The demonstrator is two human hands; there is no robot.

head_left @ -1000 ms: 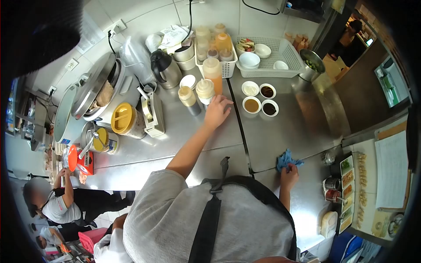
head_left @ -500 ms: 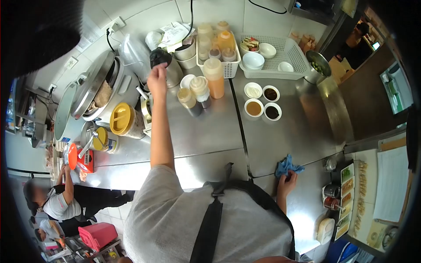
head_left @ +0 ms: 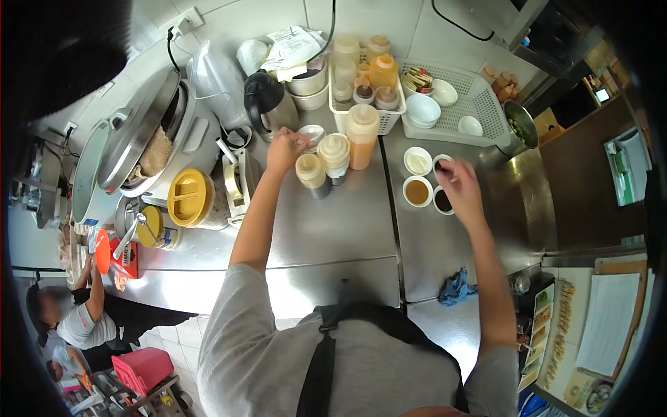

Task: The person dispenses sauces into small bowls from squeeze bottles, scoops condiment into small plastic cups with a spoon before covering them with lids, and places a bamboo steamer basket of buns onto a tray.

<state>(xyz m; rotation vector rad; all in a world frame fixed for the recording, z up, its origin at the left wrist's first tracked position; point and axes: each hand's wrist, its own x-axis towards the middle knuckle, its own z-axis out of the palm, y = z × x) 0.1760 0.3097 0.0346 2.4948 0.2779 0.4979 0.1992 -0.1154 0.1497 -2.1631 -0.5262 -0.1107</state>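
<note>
My left hand [head_left: 286, 149] is at a small white bowl [head_left: 311, 132], fingers closed at its left rim. Beside it stand two squeeze bottles with pale caps [head_left: 310, 172] and a taller orange sauce bottle [head_left: 363, 139]. A black-topped steel jug [head_left: 271, 104] rises just behind that hand. My right hand [head_left: 461, 189], smeared by motion, hovers over the right side of a group of sauce bowls and partly covers two dark sauces [head_left: 443, 201]. The white sauce bowl [head_left: 417, 161] and the brown sauce bowl [head_left: 417, 191] show fully. A crumpled blue cloth [head_left: 457, 288] lies near the counter's front edge.
A white basket of bottles [head_left: 349, 119] and a pale tray with bowls [head_left: 497, 104] line the back. A steel pot [head_left: 520, 125] stands right. Left are a yellow-lidded tub [head_left: 190, 197] and a large cooker [head_left: 198, 135]. Another person [head_left: 90, 313] works far left.
My right hand has let go of the blue cloth and moved up over the sauce bowls. My left hand has come down from the jug to the small white bowl. The view has shifted slightly.
</note>
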